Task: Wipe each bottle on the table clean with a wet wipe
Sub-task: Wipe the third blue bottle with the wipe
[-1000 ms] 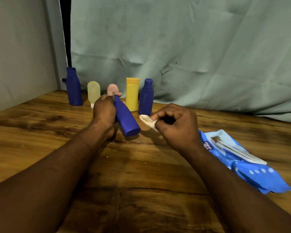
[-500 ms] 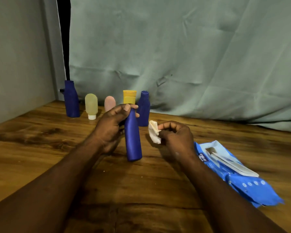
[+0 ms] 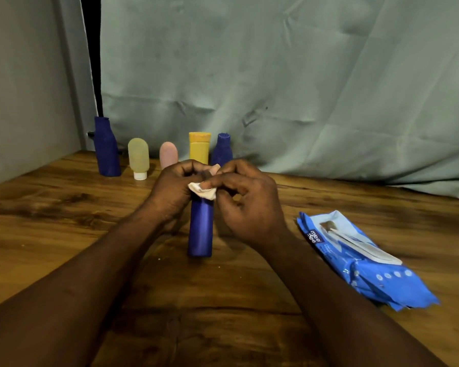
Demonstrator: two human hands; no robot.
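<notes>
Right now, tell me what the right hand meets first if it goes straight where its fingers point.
The right hand pinches the crumpled white wet wipe; going on, it would press that onto the upright dark blue plastic bottle, probably then the left hand.

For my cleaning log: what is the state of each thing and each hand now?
held blue bottle: upright, gripped near its top.
left hand: grips held blue bottle.
right hand: pinches wet wipe.
wet wipe: crumpled, pressed on that bottle.
wipes pack: lying flat, flap seems open.
tall blue bottle: standing, untouched.
pale tube: standing on its cap.
pink tube: standing, untouched.
yellow bottle: standing, capped.
rear blue bottle: standing, untouched.
</notes>
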